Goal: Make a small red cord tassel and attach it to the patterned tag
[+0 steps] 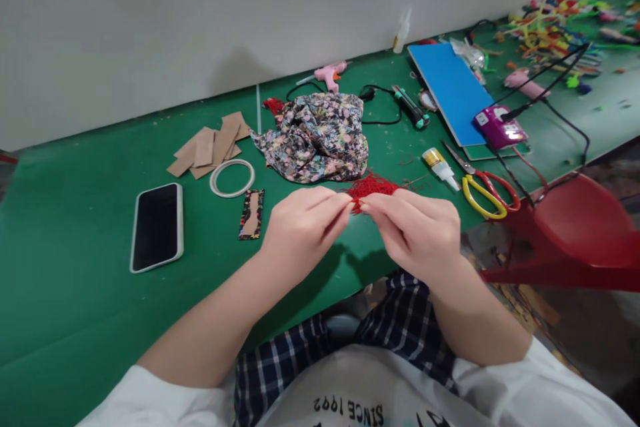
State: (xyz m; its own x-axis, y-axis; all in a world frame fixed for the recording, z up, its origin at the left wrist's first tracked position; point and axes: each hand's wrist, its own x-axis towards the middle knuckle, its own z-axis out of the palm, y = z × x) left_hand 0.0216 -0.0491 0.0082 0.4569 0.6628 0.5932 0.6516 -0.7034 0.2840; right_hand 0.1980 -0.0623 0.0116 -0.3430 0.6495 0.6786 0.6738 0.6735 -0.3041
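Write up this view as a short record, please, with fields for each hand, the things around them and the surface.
Left hand: pinching, seemingly on red thread
Right hand: also pinching there, close to the left
Beyond hands: patterned cloth
Left side: phone, white ring, cardboard
Right side: scissors, cutter
Surface: green table

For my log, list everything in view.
Phone: one, black, left
Cardboard: several, brown, left
Ring: one, white, left
Strip: one, multicoloured, left
Cloth: one, multicoloured, centre
Strands: many, red, centre
Glue guns: two, pink, back, right
Cutter: one, green-black, back
Bottles: two, whitish, back, right
Board: one, blue, right
Bag: one, clear, right
Scissors: one, red-yellow, right
Socket: one, purple, right
Cables: several, black, back, right
Scraps: many, multicoloured, right
Seat: one, red, right
Table: one, green, beneath
Wall: one, pale, back
Hands: two, bare, centre
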